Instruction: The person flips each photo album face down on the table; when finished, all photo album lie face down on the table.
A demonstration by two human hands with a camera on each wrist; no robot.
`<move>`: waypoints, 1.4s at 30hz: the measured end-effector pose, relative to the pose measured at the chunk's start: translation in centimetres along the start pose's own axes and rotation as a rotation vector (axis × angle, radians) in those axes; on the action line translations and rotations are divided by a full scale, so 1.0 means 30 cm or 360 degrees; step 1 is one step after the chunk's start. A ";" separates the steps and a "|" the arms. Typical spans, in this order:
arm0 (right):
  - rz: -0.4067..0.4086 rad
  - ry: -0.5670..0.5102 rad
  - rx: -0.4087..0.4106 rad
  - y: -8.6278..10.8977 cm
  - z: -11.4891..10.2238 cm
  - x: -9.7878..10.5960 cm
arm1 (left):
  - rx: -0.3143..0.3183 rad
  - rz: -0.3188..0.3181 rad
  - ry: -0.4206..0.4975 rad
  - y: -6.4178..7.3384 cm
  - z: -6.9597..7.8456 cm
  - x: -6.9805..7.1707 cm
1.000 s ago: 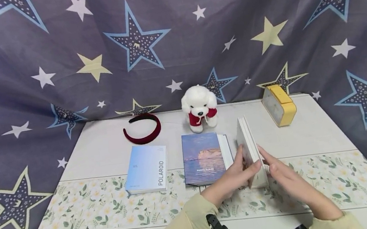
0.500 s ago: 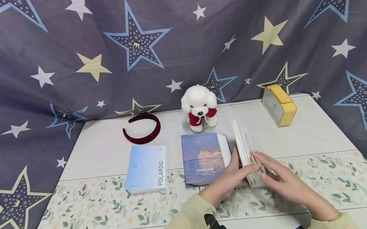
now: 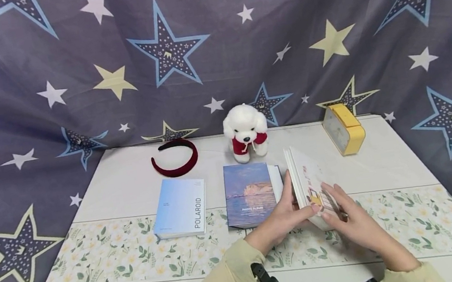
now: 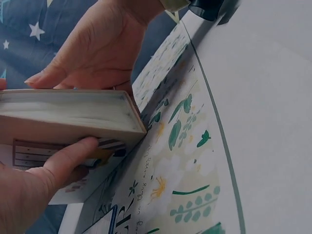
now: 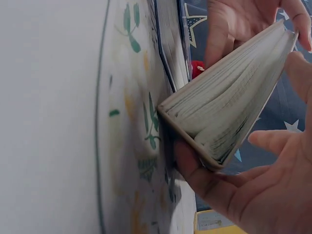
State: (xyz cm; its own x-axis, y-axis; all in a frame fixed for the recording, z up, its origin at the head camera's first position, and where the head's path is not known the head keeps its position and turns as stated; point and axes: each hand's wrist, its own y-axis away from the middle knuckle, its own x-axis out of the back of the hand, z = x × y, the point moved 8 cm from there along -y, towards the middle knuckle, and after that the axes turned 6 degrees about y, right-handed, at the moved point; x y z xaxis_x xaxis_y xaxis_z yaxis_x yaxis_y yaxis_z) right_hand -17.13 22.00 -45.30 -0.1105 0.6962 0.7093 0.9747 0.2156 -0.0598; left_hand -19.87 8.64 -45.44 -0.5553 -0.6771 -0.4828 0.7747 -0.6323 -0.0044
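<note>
A white photo album point(image 3: 303, 176) with a coloured picture on its cover stands tilted between both hands, right of centre on the table. My left hand point(image 3: 281, 215) grips its left side, thumb across the near part. On the right side of the cover, my right hand point(image 3: 356, 224) holds it with slightly bent fingers, its thumb near the left one. The right wrist view shows the page edges point(image 3: 293, 175) of the album point(image 5: 219, 92) fanned between its covers. Part of the front cover is hidden by the hands.
A blue photo album point(image 3: 248, 193) lies just left of my left hand, with a pale blue Polaroid album point(image 3: 180, 207) farther left. Behind them sit a dark red headband point(image 3: 193, 157) and a white plush dog point(image 3: 245, 121). A yellow clock point(image 3: 354, 135) stands at the back right.
The white album has turned, so its pictured cover now faces up and right. My right hand has shifted left onto that cover. The left hand keeps its hold, nearly in place.
</note>
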 end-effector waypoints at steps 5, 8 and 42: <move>0.0003 -0.0007 -0.0115 0.007 0.018 0.008 | -0.0036 -0.0024 -0.0040 -0.001 0.005 -0.006; -0.0007 0.0024 -0.0208 0.013 0.042 0.012 | -0.0043 -0.0035 -0.0066 -0.001 0.004 -0.010; 0.0053 0.0159 -0.0332 0.034 0.135 0.095 | 0.0009 -0.0017 -0.1046 -0.047 -0.050 0.003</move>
State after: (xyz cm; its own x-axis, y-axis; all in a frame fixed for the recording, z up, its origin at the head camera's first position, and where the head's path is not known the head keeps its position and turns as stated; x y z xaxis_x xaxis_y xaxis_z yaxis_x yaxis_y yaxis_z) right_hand -17.26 26.98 -46.19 -0.0682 0.6273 0.7758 0.9977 0.0402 0.0552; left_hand -20.56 10.04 -46.79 -0.6334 -0.7586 0.1525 0.7675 -0.6410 -0.0006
